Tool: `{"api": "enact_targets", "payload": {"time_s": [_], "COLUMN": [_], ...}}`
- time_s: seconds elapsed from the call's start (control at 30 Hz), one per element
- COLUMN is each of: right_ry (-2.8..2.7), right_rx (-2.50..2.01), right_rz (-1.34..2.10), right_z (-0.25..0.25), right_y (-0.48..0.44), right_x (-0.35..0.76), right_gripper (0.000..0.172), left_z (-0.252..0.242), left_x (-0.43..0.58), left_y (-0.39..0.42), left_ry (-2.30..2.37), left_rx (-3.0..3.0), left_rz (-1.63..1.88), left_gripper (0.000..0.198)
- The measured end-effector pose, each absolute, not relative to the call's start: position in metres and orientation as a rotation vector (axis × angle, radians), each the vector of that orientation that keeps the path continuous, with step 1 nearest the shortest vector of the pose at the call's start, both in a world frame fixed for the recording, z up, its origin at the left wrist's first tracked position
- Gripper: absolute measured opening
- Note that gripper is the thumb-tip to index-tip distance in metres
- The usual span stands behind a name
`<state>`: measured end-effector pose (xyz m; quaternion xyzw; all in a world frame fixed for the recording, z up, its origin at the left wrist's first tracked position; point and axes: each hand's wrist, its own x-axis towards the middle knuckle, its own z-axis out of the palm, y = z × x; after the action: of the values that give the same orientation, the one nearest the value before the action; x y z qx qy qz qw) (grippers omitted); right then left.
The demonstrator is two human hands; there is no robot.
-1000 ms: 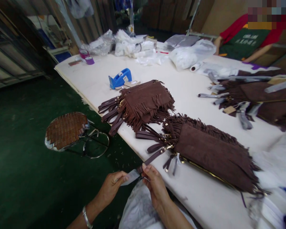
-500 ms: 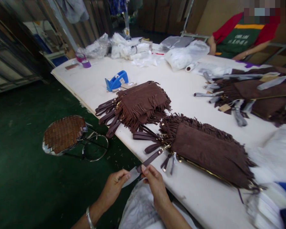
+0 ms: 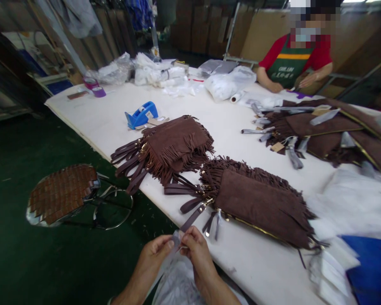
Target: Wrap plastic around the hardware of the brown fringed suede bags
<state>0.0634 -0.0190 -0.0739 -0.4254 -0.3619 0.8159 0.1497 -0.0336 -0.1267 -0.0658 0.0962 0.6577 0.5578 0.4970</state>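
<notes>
Hands (image 3: pixel 195 250) have drawn closer together, holding plastic (image 3: pixel 176 239) and strap (image 3: pixel 192 218).

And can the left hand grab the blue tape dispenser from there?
Probably not without stretching: the left hand pinches clear plastic wrapping by a wrist strap, and the blue tape dispenser sits beyond some fringed brown bags.

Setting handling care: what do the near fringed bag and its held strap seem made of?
Fringed bag: probably suede or imitation; its brown face looks matte and softly mottled. Strap: perhaps leather or imitation; it looks smoother, with clean edges.
</notes>
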Motion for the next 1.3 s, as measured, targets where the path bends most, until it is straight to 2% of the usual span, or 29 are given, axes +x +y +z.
{"api": "enact_targets", "payload": {"time_s": [0.17,0.3,0.5,0.73,1.17,1.3], "right_ry": [-1.121,-1.12,-0.733,-0.499,-0.569,-0.622], "right_rx": [-1.197,-1.207,-1.283,-1.258,-1.296,-1.29], "right_rz": [2.339,2.326,2.145,2.127,2.181,2.181], "right_z": [-0.078,-0.079,-0.076,-0.073,-0.069,-0.069], "right_y": [-0.007,0.003,0.018,0.022,0.018,0.017], "right_x": [0.069,0.074,0.069,0.064,0.09,0.094], "right_gripper": [0.025,0.034,0.05,0.041,0.033,0.031], "left_z": [-0.065,-0.063,-0.068,-0.071,-0.074,-0.07], "left_x": [-0.035,-0.047,-0.068,-0.055,-0.014,-0.008], "left_y": [-0.104,-0.098,-0.132,-0.14,-0.075,-0.066], "left_ry": [1.609,1.654,1.635,1.622,1.522,1.558], "left_rx": [0.324,0.454,0.554,0.509,0.368,0.391], "left_rz": [1.3,1.238,1.128,1.103,1.31,1.32], "left_gripper": [0.029,0.02,0.027,0.032,0.03,0.036]}}
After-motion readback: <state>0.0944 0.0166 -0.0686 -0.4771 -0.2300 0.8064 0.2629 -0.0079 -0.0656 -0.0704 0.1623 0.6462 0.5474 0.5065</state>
